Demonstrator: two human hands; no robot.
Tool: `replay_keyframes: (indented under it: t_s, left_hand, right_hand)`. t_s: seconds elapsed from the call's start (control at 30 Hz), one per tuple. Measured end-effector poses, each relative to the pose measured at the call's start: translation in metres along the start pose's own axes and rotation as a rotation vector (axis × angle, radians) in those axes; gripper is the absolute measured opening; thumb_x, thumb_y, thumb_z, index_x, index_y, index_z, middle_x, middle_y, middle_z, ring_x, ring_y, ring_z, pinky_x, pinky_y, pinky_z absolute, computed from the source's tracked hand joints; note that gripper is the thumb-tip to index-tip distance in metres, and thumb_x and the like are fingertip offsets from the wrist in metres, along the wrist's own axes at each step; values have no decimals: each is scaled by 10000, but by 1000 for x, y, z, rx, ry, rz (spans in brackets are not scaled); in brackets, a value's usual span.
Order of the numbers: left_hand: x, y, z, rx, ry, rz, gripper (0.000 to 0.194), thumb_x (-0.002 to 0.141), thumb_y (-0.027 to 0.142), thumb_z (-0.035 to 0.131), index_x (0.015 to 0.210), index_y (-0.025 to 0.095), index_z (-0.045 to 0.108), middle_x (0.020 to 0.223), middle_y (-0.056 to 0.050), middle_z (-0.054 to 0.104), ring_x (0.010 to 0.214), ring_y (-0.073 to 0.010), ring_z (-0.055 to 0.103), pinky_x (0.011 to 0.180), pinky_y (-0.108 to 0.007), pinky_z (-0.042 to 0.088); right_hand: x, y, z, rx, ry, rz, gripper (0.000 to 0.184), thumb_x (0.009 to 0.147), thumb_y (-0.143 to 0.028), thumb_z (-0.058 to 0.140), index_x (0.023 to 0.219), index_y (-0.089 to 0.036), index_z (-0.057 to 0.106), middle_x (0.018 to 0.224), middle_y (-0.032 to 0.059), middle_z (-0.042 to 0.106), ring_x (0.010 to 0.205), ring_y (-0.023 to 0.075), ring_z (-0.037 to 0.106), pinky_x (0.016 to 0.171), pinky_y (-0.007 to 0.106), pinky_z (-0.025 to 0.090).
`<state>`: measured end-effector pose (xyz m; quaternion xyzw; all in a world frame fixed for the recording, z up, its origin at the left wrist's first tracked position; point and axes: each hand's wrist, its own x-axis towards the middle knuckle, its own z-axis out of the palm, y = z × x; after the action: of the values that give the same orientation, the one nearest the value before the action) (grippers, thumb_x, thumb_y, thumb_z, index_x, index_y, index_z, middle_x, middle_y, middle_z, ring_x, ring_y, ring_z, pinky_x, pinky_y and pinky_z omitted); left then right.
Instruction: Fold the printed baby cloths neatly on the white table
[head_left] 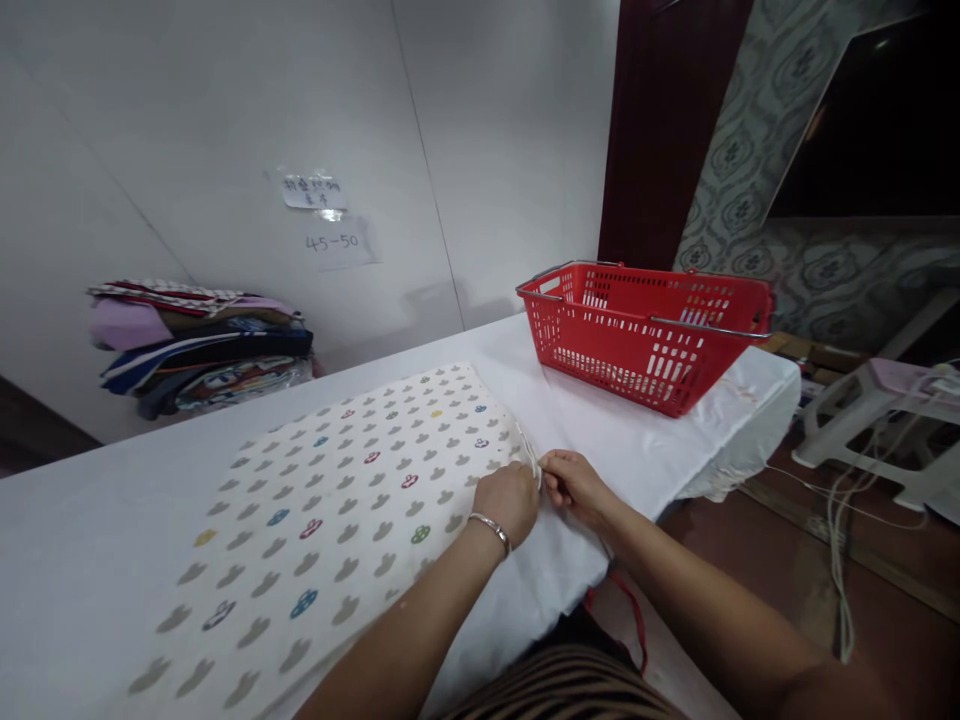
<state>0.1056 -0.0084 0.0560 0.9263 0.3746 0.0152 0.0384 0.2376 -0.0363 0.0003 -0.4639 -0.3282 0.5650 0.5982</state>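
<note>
A white cloth (360, 500) printed with grey rounded shapes and small coloured figures lies spread flat on the white-covered table. Along its right side runs a narrow white strip, like a cord or a raised edge (527, 445). My left hand (510, 503), with a silver bracelet at the wrist, is closed on the cloth's right edge. Just beside it, my right hand (571, 482) pinches the same edge between thumb and fingers. The fingertips partly cover what lies between them, and the cloth's near edge is hidden behind my left forearm.
Behind the cloth, at the table's far right, stands a red plastic shopping basket (607, 345) with metal handles. Folded clothes (202, 345) are piled beyond the table at left. A white stool (885, 420) and loose cables (840, 540) are on the right.
</note>
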Motion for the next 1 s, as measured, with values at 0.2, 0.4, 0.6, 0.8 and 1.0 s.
replay_keyframes:
  t_s: [0.2,0.4,0.6,0.8,1.0]
  left_hand:
    - [0,-3,-4,-44,26,-59,316,849,367,336,885,194,597,906,-69,615,836,-212,579,675,-312,412]
    - [11,-23,-14,-65,92,-150,250,840,307,353,804,199,576,845,-44,622,790,-182,574,636,-288,382]
    - [11,-29,-12,-133,169,-159,183,825,263,390,760,205,550,830,-17,607,790,-159,556,639,-270,363]
    - [2,-20,3,-65,188,-54,184,852,247,366,882,206,543,907,-22,582,820,-158,555,631,-271,380]
    - [-1,-9,15,-18,138,26,177,847,228,396,926,191,550,905,-38,574,853,-183,536,675,-294,402]
  right_hand:
    - [2,-10,6,-69,-7,11,219,672,-335,586,583,-167,478,420,-60,441,303,51,372,309,178,178]
    - [15,-20,-6,-500,89,2,240,794,-359,478,650,-168,503,450,-40,502,310,77,416,311,179,256]
    - [26,-14,-10,-1140,-35,173,329,782,-344,527,510,-159,511,429,16,542,295,95,436,345,204,309]
    - [23,-5,-7,-818,-18,156,113,707,-179,503,594,-172,495,444,-15,542,338,106,484,329,180,291]
    - [9,-8,-8,-214,-32,190,82,669,-234,532,651,-168,487,519,1,585,438,109,540,365,161,361]
